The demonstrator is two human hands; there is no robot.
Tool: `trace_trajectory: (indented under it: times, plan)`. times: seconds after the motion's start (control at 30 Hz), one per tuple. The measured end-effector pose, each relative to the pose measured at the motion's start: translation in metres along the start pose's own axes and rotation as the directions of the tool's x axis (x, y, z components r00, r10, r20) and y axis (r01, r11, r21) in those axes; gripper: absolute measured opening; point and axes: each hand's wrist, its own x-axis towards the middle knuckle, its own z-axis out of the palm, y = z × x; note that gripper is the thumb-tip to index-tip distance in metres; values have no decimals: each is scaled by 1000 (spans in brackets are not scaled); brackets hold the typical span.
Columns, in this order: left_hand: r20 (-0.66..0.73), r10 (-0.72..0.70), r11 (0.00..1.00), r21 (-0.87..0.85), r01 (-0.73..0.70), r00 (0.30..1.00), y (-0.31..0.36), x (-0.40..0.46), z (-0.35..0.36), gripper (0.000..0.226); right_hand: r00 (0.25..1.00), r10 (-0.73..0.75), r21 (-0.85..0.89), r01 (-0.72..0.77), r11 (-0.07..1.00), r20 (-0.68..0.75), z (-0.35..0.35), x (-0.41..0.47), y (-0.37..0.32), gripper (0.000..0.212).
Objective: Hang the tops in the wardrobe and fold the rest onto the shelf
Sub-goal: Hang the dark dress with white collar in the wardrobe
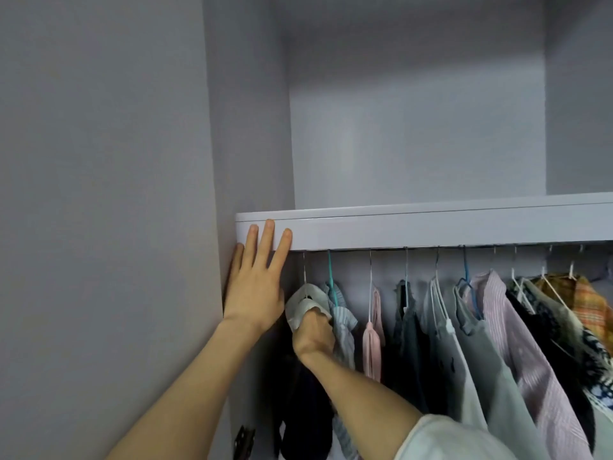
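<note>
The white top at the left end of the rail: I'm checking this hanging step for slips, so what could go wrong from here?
1. The right hand grips the white top by its fabric, not by the hanger; a tug could pull it off.
2. The striped blue top presses against that grip and may get dragged along or snagged.
3. The left hand rests open on the shelf edge, so it cannot catch a falling garment.

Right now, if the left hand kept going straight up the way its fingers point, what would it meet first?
The left hand is open, its fingers already lying on the front edge of the shelf. Going up, they would slide past that edge into the open space above the shelf; depth is unclear.
</note>
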Motion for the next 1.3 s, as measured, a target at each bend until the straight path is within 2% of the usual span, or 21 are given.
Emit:
trace_trajectory:
  times: [0.07,0.17,0.3,0.4,0.47,0.53,0.67,0.77,0.87,1.07,1.1,1.27,1.3]
  plan:
    - [25,-1,1000,-15,1,1000,0,0,-3,94,1000,-12,2,12,1000,4,3,-7,0,34]
    - [83,-44,996,-69,50,996,3,-8,-8,91,988,-151,-82,152,985,20,2,-24,6,42]
    - [182,-94,982,-144,121,979,15,-32,-24,84,925,-380,-223,375,900,23,-12,-62,21,43]
    - [209,-116,952,-256,169,971,24,-58,-53,74,876,-482,-183,478,859,24,-34,-97,28,47]
    - [198,-149,918,-335,210,969,31,-79,-76,64,874,-485,-141,484,864,26,-52,-124,34,45]
    - [201,-210,884,-380,274,957,35,-106,-95,55,880,-474,-10,475,880,21,-72,-153,42,38]
    - [228,-418,723,-503,474,880,46,-173,-125,44,873,-479,207,454,867,94,-102,-210,68,28]
    - [322,-463,658,-499,564,825,61,-225,-145,40,877,-449,297,388,872,173,-113,-248,83,24]
    - [394,-481,633,-463,621,783,72,-272,-172,38,851,-421,343,312,886,313,-119,-283,89,25]
    - [455,-658,514,-311,799,600,95,-380,-230,32,708,-423,396,217,892,565,-108,-372,104,25]
    - [467,-684,485,-282,828,560,100,-399,-240,31,660,-442,407,219,887,607,-104,-388,108,24]
    - [512,-812,275,-84,958,278,120,-509,-305,30,302,-494,440,233,867,815,-82,-482,120,19]
    - [499,-828,257,-64,964,254,117,-518,-311,30,266,-495,448,222,866,827,-80,-492,119,19]
